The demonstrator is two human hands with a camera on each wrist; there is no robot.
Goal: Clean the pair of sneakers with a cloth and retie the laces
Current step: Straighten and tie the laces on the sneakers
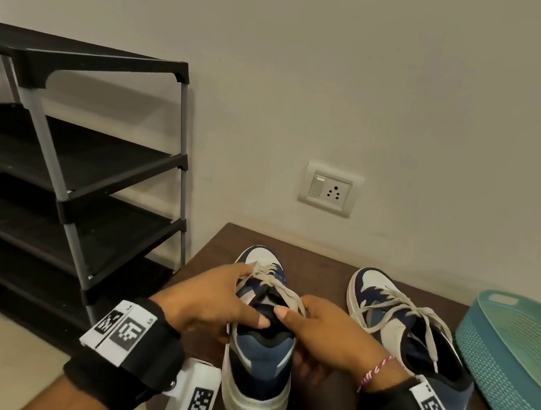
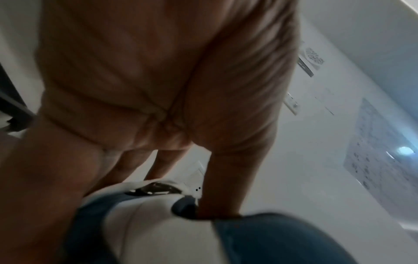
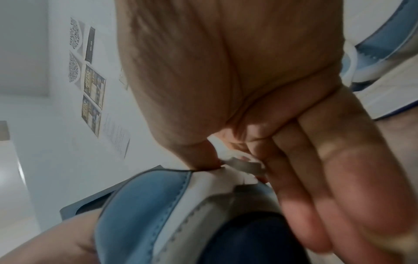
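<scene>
Nearest the viewer, at 6 o'clock on the tabletop (image 1: 320,258), the left sneaker (image 1: 258,360) stands heel-near. Left hand (image 1: 211,301) and right hand (image 1: 329,334) grip its collar, thumbs inside, fingers by the laces (image 1: 275,283). Second sneaker (image 1: 393,317) at 3 o'clock; teal basket (image 1: 511,350) beyond; black rack (image 1: 70,154) at 10 o'clock.

Plain beige wall (image 1: 340,63) standing behind, black four-tier shelf rack (image 1: 80,155) standing left of the wall socket (image 1: 329,188), dark wooden table (image 1: 317,258) sitting below the socket, pale floor (image 1: 3,361) showing under the rack, dim warm light falling.
</scene>
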